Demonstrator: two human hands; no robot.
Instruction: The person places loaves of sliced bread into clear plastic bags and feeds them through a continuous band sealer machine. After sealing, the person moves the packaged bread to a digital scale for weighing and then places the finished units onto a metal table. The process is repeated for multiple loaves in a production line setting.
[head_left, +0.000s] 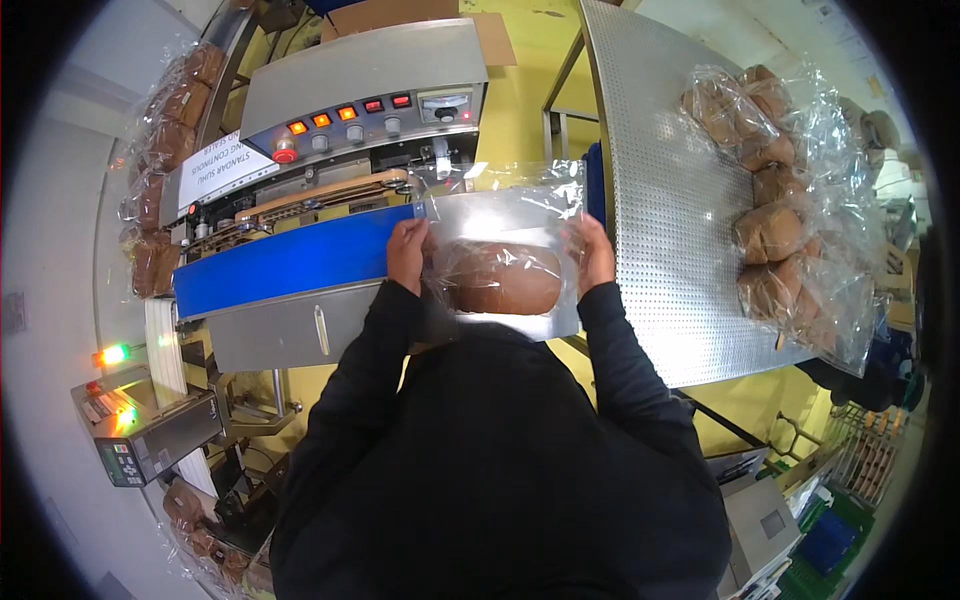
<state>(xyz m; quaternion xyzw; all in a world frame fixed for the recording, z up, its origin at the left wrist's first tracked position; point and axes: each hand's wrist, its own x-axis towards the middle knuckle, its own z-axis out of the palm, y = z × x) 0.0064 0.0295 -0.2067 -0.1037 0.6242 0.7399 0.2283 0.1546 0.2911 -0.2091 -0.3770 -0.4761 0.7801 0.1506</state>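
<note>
A brown loaf of bread (510, 281) lies in a clear plastic bag (517, 214) in front of my body. My left hand (409, 251) grips the bag's left edge near its upper part, beside the end of a blue conveyor belt (300, 259). At the bag's right edge, my right hand (591, 247) is closed on the plastic; its fingertips are slightly blurred. The upper part of the bag is flat above the loaf and reaches towards a continuous band sealer (360, 90) with lit switches. A smooth metal surface shows beneath the bag.
Several bagged loaves (772, 232) lie on the far side of a perforated metal table (660, 225) at right. More bagged loaves (176, 127) line the left side. A metal machine with a keypad (150, 427) stands lower left, beside a white conveyor belt (165, 345). Green crates (832, 540) sit lower right.
</note>
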